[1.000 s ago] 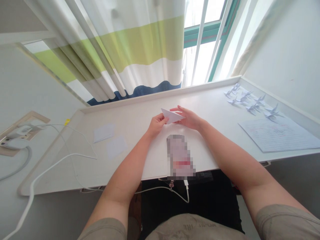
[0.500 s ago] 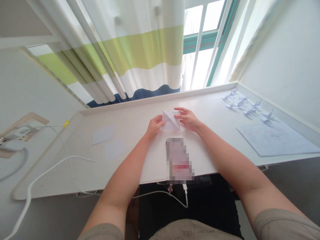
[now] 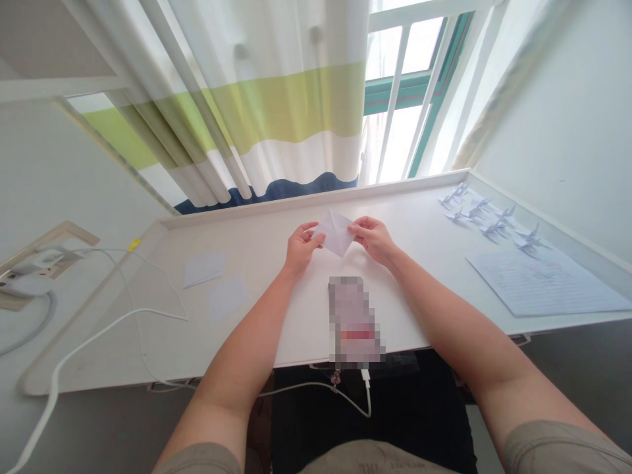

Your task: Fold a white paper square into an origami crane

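A small creased square of white paper [image 3: 338, 234] is held up between my two hands above the white desk, with one corner pointing down toward me. My left hand [image 3: 300, 247] pinches its left corner between thumb and fingers. At the opposite corner, my right hand [image 3: 372, 236] grips it the same way. A crease runs up the middle of the sheet. Just below the hands lies a phone [image 3: 353, 316], its screen blurred out, with a white charging cable [image 3: 366, 388] plugged into its lower end.
On the left of the desk [image 3: 266, 316] lie a stack of paper squares [image 3: 202, 268] and a single paper square [image 3: 228, 297]. Several folded paper cranes [image 3: 494, 227] stand at the far right, behind written sheets [image 3: 543, 283]. White cables [image 3: 123, 313] trail across the left side from a wall socket [image 3: 44, 260].
The paper has been turned from lying square to standing on its corner like a diamond. My right fingers have closed from a looser spread onto its right corner.
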